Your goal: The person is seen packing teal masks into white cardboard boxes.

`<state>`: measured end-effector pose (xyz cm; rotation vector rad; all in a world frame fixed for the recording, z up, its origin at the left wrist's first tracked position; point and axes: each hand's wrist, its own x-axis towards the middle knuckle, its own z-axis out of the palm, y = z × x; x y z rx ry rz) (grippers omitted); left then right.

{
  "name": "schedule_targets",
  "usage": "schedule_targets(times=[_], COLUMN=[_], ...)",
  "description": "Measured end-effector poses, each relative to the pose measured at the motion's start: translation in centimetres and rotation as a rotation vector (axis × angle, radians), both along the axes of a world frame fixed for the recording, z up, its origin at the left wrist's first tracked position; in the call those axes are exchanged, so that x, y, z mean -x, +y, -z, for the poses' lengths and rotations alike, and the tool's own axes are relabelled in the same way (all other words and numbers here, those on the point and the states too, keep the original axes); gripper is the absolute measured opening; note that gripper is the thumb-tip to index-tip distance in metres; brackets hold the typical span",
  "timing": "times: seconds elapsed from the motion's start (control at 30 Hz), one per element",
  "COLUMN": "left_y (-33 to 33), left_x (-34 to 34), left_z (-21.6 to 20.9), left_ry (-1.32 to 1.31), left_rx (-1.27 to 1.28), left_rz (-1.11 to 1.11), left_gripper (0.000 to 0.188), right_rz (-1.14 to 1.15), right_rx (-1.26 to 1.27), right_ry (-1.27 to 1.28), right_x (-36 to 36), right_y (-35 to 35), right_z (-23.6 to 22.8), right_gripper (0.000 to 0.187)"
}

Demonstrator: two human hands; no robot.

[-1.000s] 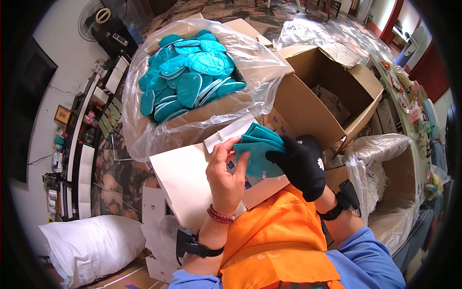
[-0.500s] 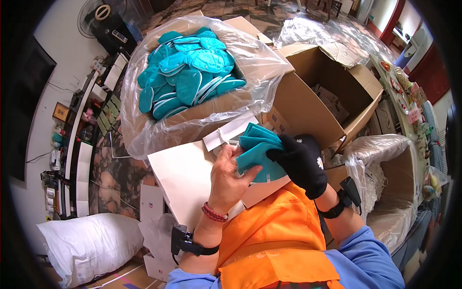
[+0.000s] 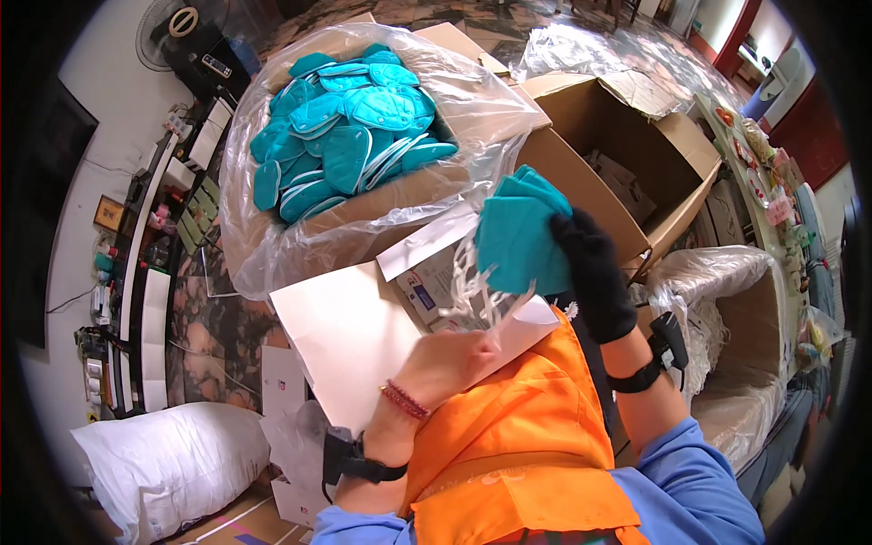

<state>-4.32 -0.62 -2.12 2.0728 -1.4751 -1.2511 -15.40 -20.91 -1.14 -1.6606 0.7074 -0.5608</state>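
Observation:
My right hand (image 3: 595, 277), in a black glove, grips a fanned stack of teal fabric pads (image 3: 522, 232) in front of me. White straps (image 3: 481, 291) dangle from the stack's lower left side. My bare left hand (image 3: 454, 363) is just below those straps, its fingers curled in and blurred by motion; what they hold, if anything, I cannot make out. Beneath both hands lies an open white carton (image 3: 331, 336) with a printed packet (image 3: 431, 289) inside. Beyond it, a plastic-lined box (image 3: 391, 222) is heaped with more teal pads (image 3: 350, 123).
An open brown cardboard box (image 3: 581, 182) stands at the far right. Nearer, a plastic-lined box (image 3: 754, 363) holds white straps. A stuffed white sack (image 3: 182, 463) lies at the lower left. Along the left wall runs a low shelf (image 3: 145, 272); a cluttered table (image 3: 736, 182) lines the right.
The pads have risen and turned more upright in my right hand, with white straps now hanging from them. My left hand has come off the pads and moved down toward me.

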Motion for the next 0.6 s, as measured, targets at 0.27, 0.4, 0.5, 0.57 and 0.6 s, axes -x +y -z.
schedule_targets(times=[0.27,0.4,0.5,0.57,0.6], left_y=[0.7,-2.9,-3.7,-3.6,-3.5], left_x=[-2.5,-0.2,0.3,-0.1,-0.1], left_z=[-0.7,0.4,-0.4,0.0,-0.2], left_ry=[-0.170,-0.012,0.083,0.016,-0.008], left_rx=[0.878,0.892,0.921,0.941,0.915], left_rz=[-0.723,-0.629,-0.683,-0.653,-0.632], left_gripper=[0.068,0.064,0.060,0.059,0.057], right_rz=[0.013,-0.093,-0.248,-0.250,-0.252], right_rx=[-0.093,0.027,-0.001,-0.068,-0.135], right_ry=[-0.047,0.138,0.083,0.047,0.008], right_x=[0.8,0.2,0.3,0.6,0.8], right_y=[-1.5,1.4,2.3,2.3,2.3], right_z=[-0.2,0.1,-0.7,0.2,0.5], right_gripper=[0.033,0.036,0.037,0.038,0.040])
